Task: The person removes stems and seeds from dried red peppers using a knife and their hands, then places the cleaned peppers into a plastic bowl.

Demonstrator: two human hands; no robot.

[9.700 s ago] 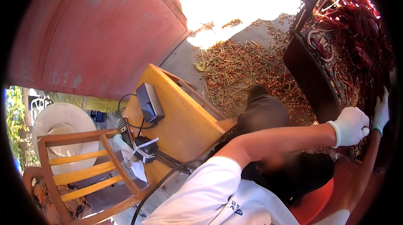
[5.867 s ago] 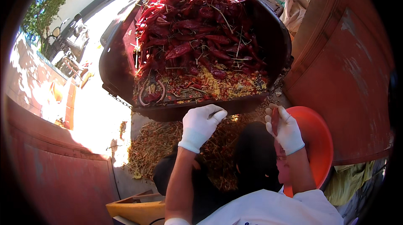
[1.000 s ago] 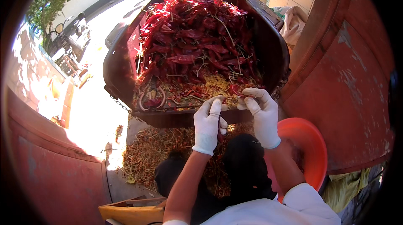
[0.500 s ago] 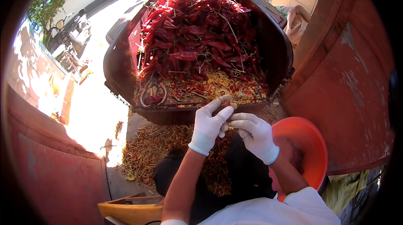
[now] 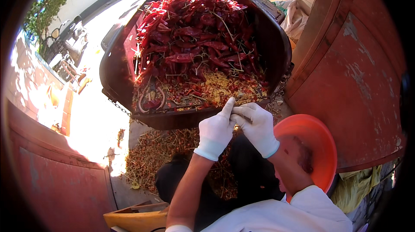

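Note:
My left hand (image 5: 216,130), in a white knitted glove, is closed with its index finger pointing up toward the cart's front edge. Against it my right hand (image 5: 258,129), gloved the same way, has thumb and fingers pinched together. Their fingertips meet above my lap, and whatever is between them is hidden. Just beyond the hands, a large heap of dried red chili peppers (image 5: 190,44) fills a dark metal cart bed (image 5: 281,54). Yellow seeds (image 5: 218,86) and broken bits lie along its front. A pale, bent loop handle (image 5: 141,102) sits at the front left.
An orange-red plastic basin (image 5: 326,139) with a few dark red pieces stands by my right forearm. Stems and scraps (image 5: 151,154) cover the ground below the cart. Red metal doors (image 5: 359,89) flank me. A wooden frame (image 5: 134,219) lies lower left; a parked motorbike (image 5: 71,37) stands farther off.
My right hand has come up closer against the left, and its fingers have closed in. The dark red piece that showed between my hands is out of sight. The whole view has shifted slightly.

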